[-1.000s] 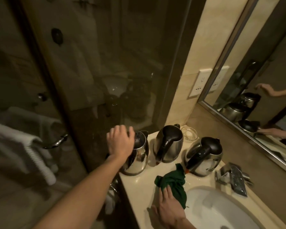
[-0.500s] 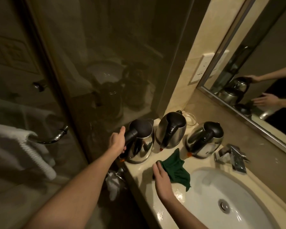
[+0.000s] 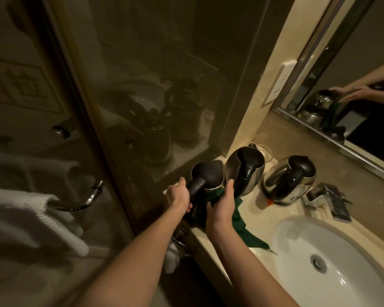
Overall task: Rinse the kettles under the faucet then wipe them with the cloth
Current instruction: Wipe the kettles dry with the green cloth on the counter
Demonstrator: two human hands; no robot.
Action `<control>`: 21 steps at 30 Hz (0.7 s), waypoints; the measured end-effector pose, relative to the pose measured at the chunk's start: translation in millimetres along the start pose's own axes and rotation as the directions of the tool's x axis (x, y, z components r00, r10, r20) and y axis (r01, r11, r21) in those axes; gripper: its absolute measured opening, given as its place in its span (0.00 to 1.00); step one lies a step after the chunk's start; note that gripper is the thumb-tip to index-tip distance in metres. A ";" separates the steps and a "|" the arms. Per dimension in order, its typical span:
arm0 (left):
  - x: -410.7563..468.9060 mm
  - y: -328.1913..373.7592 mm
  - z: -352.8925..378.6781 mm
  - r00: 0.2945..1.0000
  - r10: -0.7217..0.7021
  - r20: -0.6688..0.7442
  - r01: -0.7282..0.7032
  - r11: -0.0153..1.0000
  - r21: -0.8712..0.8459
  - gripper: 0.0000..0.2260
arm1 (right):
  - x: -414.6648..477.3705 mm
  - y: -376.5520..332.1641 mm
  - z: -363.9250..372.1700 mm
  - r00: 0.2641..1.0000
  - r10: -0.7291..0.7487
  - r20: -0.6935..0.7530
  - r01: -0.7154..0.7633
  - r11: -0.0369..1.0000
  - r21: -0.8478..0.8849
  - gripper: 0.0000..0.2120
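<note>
Nearest, at the counter's [image 3: 262,220] front left corner, the left hand [image 3: 178,198] is closed around the black handle of the leftmost kettle [image 3: 205,178], which looks tipped toward the person, though whether its base is off the counter is hidden. Just beside it, the right hand [image 3: 222,203] presses the green cloth [image 3: 238,220] against the kettle's side, fingers curled around the bunched fabric; the cloth's loose tail trails over the counter toward the sink [image 3: 333,262]. Behind stand 2 more kettles: the middle kettle [image 3: 245,171] almost touching the held one, the right kettle [image 3: 289,180] near the faucet [image 3: 328,199].

Risks, as I judge them: the held kettle sits close to the counter's left edge, so a wet handle slipping could drop it. Wiping strokes could knock the middle kettle, and the trailing tail may snag.
</note>
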State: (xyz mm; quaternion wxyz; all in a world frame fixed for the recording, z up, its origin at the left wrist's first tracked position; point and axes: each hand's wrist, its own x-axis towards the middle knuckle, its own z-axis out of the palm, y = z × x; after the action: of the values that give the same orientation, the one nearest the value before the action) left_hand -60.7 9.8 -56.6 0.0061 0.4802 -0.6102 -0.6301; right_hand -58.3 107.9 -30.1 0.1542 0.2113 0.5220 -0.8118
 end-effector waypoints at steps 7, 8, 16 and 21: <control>-2.9 -1.8 1.6 1.000 0.003 -0.018 -0.003 1.000 -0.012 0.20 | 11.7 18.4 11.3 0.990 0.092 -0.106 -0.092 0.996 0.006 0.33; -3.0 -1.9 1.7 1.000 0.003 -0.021 -0.003 1.000 -0.013 0.20 | 8.4 15.2 9.2 0.986 0.132 -0.105 -0.130 0.991 0.025 0.32; -7.5 0.0 2.6 0.998 0.040 -0.039 -0.039 0.999 0.029 0.21 | -6.1 -4.6 6.7 0.995 0.098 -0.022 -0.093 0.980 0.176 0.22; -10.1 1.3 1.2 0.998 0.057 -0.039 -0.055 0.997 0.047 0.21 | 3.1 -12.0 18.0 0.998 0.046 -0.037 -0.045 0.998 0.048 0.18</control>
State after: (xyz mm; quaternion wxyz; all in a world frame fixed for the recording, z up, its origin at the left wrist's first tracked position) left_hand -56.8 16.4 -49.8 0.0251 0.4756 -0.6376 -0.6055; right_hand -69.9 96.3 -15.6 0.1578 0.2420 0.5005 -0.8161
